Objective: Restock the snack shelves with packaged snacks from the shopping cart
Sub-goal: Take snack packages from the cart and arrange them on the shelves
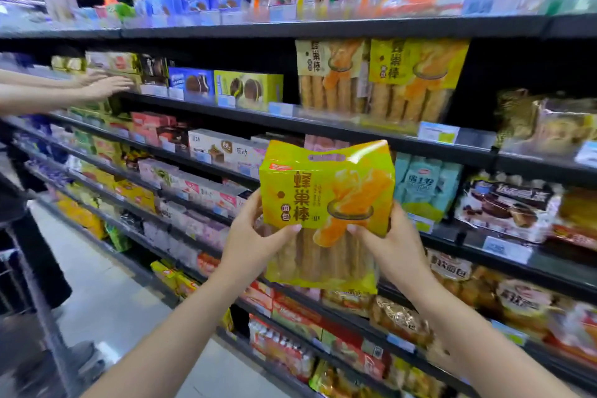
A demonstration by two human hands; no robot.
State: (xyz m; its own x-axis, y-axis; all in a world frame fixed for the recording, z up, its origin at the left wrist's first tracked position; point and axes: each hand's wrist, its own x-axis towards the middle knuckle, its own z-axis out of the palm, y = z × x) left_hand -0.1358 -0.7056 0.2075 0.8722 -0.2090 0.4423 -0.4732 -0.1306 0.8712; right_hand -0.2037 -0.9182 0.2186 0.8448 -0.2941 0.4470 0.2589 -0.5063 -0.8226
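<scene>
Gripping yellow bread-stick bag (326, 200), both hands clamped, left hand (250, 242), right hand (387, 242), fingers behind hidden

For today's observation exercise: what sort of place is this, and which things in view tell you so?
Most likely a supermarket snack aisle: long black shelves packed with boxed and bagged snacks, price tags along the edges, and a yellow bread-stick bag held in both hands.

The yellow bread-stick bag (326, 203) is glossy plastic film, clear at its lower half. Shelf boards (323, 27) look matt dark metal. The floor (106, 294) shines smooth.
</scene>
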